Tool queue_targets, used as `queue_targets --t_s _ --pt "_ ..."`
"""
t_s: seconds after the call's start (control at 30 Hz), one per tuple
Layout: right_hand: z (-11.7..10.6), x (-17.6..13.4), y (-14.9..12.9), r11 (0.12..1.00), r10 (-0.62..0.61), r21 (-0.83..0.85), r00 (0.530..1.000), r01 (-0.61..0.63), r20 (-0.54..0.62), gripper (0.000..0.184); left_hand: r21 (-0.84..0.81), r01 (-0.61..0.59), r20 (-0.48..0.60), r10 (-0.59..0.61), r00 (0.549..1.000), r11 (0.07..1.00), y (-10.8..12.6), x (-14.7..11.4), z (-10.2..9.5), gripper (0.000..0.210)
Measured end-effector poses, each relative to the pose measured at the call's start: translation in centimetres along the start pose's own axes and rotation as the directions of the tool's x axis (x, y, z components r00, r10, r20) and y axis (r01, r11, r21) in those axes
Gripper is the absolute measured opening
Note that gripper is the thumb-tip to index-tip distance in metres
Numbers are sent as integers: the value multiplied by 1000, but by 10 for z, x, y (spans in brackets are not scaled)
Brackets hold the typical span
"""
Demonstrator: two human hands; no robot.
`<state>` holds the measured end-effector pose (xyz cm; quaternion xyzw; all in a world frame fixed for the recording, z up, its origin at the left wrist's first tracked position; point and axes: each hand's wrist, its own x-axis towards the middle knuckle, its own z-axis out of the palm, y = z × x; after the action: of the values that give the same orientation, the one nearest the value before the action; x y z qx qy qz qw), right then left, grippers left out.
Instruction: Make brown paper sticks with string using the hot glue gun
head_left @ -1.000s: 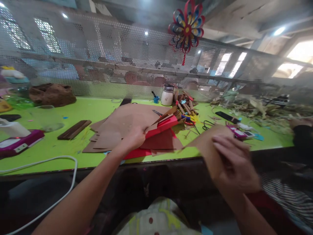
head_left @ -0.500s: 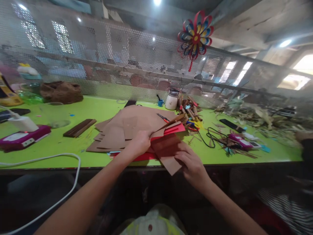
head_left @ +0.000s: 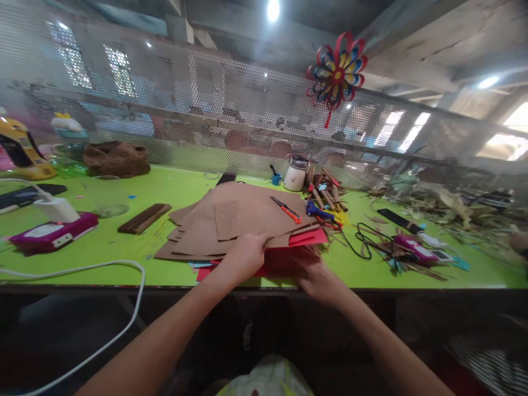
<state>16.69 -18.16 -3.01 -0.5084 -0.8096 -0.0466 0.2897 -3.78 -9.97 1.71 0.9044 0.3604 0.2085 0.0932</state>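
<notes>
Several sheets of brown card [head_left: 198, 231] lie stacked on the green table. My left hand [head_left: 250, 253] is closed on the near edge of the stack and holds its right side raised. Red paper [head_left: 309, 237] sticks out among the raised sheets, and more red paper lies in the shadow beneath. My right hand [head_left: 319, 278] is at the opening under that raised edge. Its fingers are smeared by motion and partly hidden, so what they hold does not show. An orange-handled utility knife [head_left: 286, 209] rests on top of the stack.
Right of the stack sit a blue tool [head_left: 319, 211] with a black cable and rolled brown pieces [head_left: 325, 195]. A white jar [head_left: 296, 175] stands behind. Dark brown strips [head_left: 144, 218] and a purple power strip [head_left: 55, 234] lie left. A white cable [head_left: 142, 280] hangs over the front edge.
My right hand has moved from the table's front edge in under the raised sheets. The brown piece it held out in front no longer shows. My left hand keeps its grip on the stack.
</notes>
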Motion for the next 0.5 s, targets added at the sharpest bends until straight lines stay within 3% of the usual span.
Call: queue_targets --t_s 0.07,0.17,0.3,0.33,0.4,0.47,0.5 --pt "-12 -27 -6 1000 29 -6 996 -29 -89 46 45 -52 32 51 998 998 3 -5 7 45" --pt "-37 -55 -11 997 68 53 940 -53 -335 28 83 -152 90 145 985 985 9 -15 15 44" --pt "-66 -46 -11 980 197 123 837 -156 -511 24 -48 -227 189 232 954 973 10 -25 -1 60" --pt "-69 -37 -10 980 198 125 829 -155 -523 23 -99 -226 214 242 946 969 7 -24 -9 63" --pt "-67 -11 -7 984 168 127 866 -122 -471 20 -182 -165 252 208 945 969 -6 -17 -27 62" --pt "-55 21 -2 988 119 134 940 -80 -320 20 -159 -28 205 61 977 987 -26 -4 -44 53" --pt "-46 38 1 988 98 137 966 -66 -239 22 -59 64 119 -57 991 996 -38 4 -51 46"
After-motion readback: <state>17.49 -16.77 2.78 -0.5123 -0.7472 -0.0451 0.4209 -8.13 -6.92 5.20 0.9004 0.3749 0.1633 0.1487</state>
